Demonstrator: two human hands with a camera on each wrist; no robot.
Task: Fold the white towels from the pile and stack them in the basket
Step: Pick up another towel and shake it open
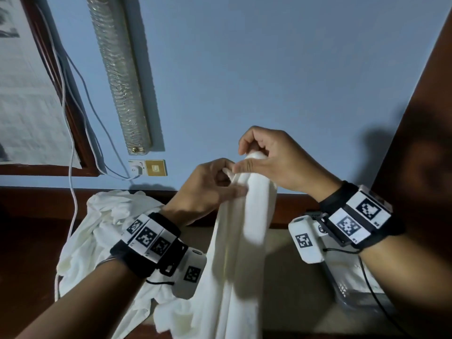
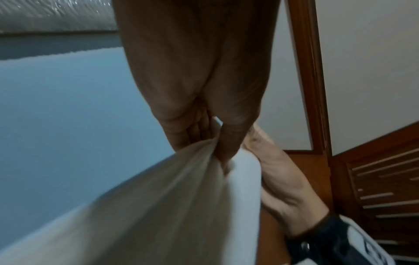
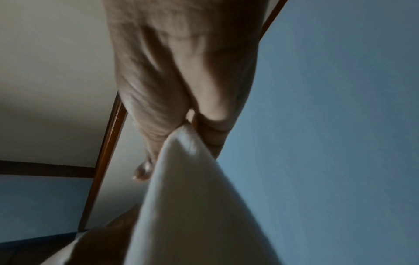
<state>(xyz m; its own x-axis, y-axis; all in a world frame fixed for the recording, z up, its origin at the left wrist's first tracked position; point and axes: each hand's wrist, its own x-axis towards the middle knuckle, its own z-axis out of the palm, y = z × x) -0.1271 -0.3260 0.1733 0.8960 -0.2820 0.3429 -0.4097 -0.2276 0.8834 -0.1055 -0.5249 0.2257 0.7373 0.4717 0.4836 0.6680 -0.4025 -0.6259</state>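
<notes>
A white towel (image 1: 241,241) hangs lengthwise in front of me, held up at its top edge by both hands. My left hand (image 1: 215,179) pinches the top edge from the left, and my right hand (image 1: 259,152) grips the top just beside it. The two hands are almost touching. In the left wrist view the left hand (image 2: 217,143) has bunched towel (image 2: 158,206) cloth between thumb and fingers. In the right wrist view the right hand (image 3: 190,129) clamps a fold of the towel (image 3: 199,206). The pile of white towels (image 1: 97,236) lies crumpled at lower left. A pale basket (image 1: 352,287) sits low on the right, partly hidden by my right forearm.
A blue wall fills the background, with a ribbed silver duct (image 1: 119,72), a wall socket (image 1: 148,168) and white cables (image 1: 71,133) hanging at the left. Dark wooden trim runs behind the towel pile. A brown wooden panel (image 1: 420,133) rises at the right.
</notes>
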